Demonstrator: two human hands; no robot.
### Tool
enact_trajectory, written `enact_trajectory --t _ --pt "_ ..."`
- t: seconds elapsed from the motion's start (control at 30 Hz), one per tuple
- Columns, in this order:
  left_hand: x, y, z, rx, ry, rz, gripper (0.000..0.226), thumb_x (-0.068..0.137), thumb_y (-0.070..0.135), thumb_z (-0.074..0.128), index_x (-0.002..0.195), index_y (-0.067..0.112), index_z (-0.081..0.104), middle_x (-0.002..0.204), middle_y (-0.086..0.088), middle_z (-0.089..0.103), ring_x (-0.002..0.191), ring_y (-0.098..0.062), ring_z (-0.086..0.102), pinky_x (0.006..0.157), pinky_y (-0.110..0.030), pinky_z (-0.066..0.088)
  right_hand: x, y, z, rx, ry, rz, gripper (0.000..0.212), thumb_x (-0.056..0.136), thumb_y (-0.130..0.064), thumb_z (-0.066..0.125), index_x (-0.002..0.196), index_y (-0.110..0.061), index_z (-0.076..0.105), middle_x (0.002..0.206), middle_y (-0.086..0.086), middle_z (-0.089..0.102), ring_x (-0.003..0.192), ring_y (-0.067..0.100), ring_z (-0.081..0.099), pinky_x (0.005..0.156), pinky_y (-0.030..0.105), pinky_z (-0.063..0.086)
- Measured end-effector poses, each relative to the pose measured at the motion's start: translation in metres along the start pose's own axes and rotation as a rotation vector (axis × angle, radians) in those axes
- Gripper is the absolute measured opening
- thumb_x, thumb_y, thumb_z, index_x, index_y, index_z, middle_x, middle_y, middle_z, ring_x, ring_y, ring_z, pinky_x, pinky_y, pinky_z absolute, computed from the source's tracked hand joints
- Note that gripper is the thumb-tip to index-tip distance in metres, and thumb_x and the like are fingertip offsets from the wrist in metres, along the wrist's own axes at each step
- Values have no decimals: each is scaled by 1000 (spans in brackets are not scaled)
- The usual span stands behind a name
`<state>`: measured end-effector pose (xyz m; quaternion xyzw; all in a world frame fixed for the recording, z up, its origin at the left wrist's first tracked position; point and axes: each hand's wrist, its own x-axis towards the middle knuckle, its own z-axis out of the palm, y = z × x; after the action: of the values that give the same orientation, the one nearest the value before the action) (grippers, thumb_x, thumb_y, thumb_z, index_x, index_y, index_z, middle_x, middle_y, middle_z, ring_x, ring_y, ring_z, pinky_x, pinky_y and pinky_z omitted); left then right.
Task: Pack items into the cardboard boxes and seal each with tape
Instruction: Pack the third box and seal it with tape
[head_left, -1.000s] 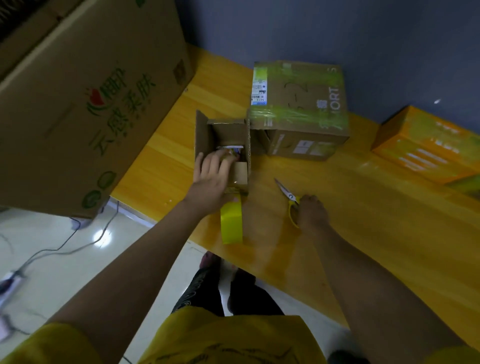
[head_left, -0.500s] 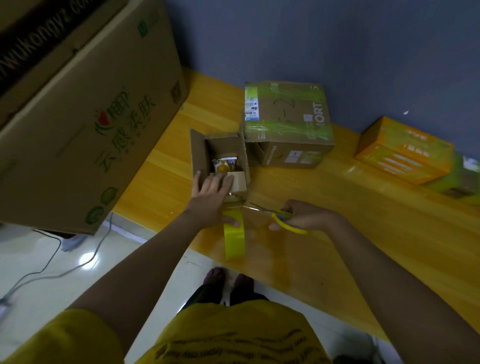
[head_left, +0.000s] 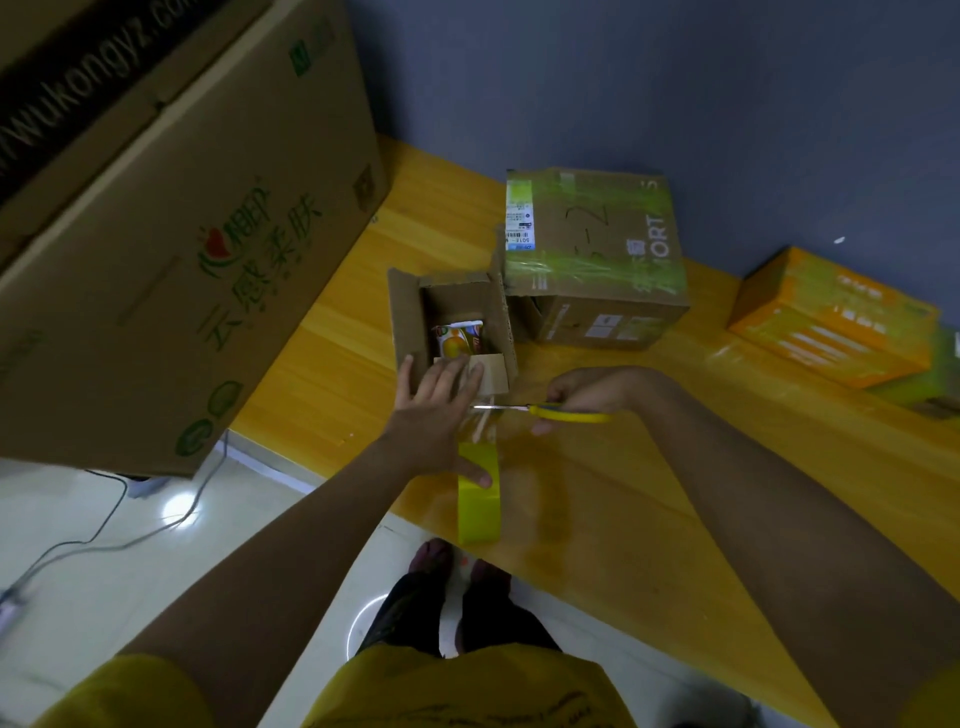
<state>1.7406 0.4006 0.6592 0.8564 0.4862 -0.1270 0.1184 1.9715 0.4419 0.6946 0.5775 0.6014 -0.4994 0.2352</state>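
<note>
Our left hand (head_left: 434, 415) lies flat-fingered on the small open brown cardboard box (head_left: 452, 325) at the yellow wooden desk's (head_left: 649, 493) near-left edge, steadying it, thumb on the yellow tape roll (head_left: 479, 499), while our right hand (head_left: 592, 392) grips yellow-handled scissors (head_left: 540, 410), likely to cut tape.

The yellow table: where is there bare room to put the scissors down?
Bare wood on the table lies right of the right hand, before the orange boxes. Another patch lies left of the small open box. Crowded: around the left hand, tape roll and scissors.
</note>
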Motion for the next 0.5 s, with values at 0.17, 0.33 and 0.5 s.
enact_trajectory --t 0.17,0.33,0.5 --pt "1 3 -3 10 -15 -31 144 50 91 53 152 14 -13 161 -5 -5 148 -24 -2 111 -58 -14 5 -5 -6 -25 34 -26 34 72 -58 75 72 -29 57 81 -12 53 75 7 48 64 24 38" --pt "0 1 -1 -13 21 -37 145 48 92 56 153 12 -4 161 -7 7 148 -24 9 108 -55 -17 10 2 2 10 158 -100 42 59 -52 86 66 -22 57 68 -7 53 70 12 48 63 29 38" --pt "1 4 -7 2 -68 -67 144 51 91 54 151 14 -15 161 -3 -4 148 -22 -2 111 -59 -15 -8 6 5 -72 88 -6 43 73 -56 76 83 -19 57 83 -5 52 78 14 48 61 28 36"
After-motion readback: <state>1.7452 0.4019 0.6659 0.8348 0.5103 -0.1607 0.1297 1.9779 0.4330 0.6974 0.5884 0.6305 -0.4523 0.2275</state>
